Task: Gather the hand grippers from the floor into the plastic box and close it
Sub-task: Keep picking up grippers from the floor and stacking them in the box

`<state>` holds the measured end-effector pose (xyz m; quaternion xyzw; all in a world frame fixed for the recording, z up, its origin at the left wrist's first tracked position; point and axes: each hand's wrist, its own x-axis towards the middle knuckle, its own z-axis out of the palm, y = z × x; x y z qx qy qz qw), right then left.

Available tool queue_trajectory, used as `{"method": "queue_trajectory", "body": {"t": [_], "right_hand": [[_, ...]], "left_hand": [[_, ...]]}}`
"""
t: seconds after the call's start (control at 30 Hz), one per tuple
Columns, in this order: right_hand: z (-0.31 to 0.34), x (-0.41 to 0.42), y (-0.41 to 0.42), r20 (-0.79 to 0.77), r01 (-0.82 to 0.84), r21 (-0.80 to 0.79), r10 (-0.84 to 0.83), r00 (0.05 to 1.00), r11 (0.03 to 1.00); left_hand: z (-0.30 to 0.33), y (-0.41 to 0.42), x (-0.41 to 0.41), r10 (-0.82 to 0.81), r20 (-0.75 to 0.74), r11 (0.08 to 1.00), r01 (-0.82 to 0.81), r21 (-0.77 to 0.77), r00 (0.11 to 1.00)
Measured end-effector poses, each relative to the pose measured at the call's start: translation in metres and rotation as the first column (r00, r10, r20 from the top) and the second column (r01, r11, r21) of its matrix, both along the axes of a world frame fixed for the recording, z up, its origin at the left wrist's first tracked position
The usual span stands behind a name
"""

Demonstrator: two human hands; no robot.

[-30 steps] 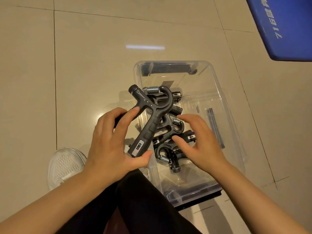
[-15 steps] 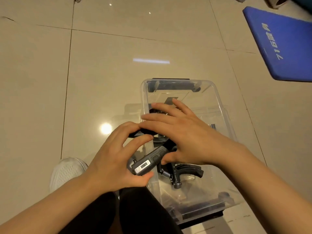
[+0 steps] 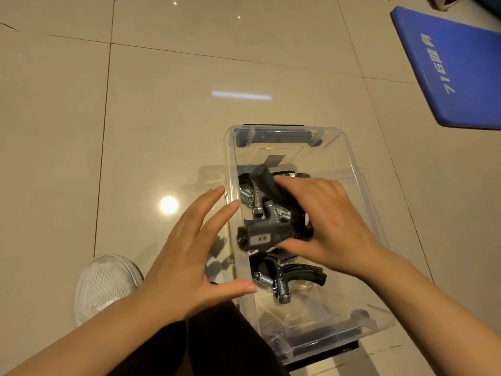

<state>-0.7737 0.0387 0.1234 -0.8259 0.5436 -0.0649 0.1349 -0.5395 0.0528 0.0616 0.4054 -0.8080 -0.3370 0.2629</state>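
A clear plastic box (image 3: 357, 183) with black latches stands open on the tiled floor in front of me. Several black hand grippers with metal springs lie inside it. My right hand (image 3: 328, 223) reaches into the box and holds the topmost hand gripper (image 3: 267, 236) between thumb and fingers, laying it on the pile. Another hand gripper (image 3: 291, 279) lies nearer me on the box bottom. My left hand (image 3: 187, 253) hovers at the box's left wall with fingers spread, holding nothing. No lid is visible.
A blue mat (image 3: 455, 74) lies on the floor at the upper right. My white shoe (image 3: 105, 286) and black-trousered knee (image 3: 217, 343) are just left of and below the box. Glossy beige tile surrounds the box.
The hand gripper passed from my left hand to my right and went down into the box. My left hand let go and drew back to the box's left wall.
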Motion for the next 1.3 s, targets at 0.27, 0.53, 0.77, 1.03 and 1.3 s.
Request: {"method": "queue_trajectory", "body": {"t": [0.27, 0.53, 0.77, 1.03, 1.3], "right_hand": [[-0.053, -0.030, -0.005, -0.280, 0.082, 0.221, -0.018, 0.960, 0.972], [-0.089, -0.013, -0.008, -0.319, -0.004, 0.386, 0.138, 0.938, 0.923], [-0.094, -0.005, -0.011, -0.326, 0.093, 0.462, 0.072, 0.943, 0.882], [-0.097, 0.008, 0.000, -0.302, 0.064, 0.343, 0.046, 0.952, 0.937], [-0.104, 0.015, -0.007, -0.249, 0.158, 0.406, -0.057, 0.967, 0.900]], "left_hand": [[-0.005, 0.005, -0.001, -0.078, 0.132, 0.993, 0.065, 0.099, 0.988], [-0.005, 0.005, -0.002, -0.080, 0.113, 0.992, 0.068, 0.106, 0.990], [-0.007, 0.005, -0.003, -0.077, 0.098, 0.993, 0.068, 0.092, 0.992], [-0.008, 0.005, -0.003, -0.072, 0.096, 0.994, 0.063, 0.087, 0.993], [-0.010, 0.004, -0.003, -0.073, 0.096, 0.994, 0.064, 0.087, 0.993]]}}
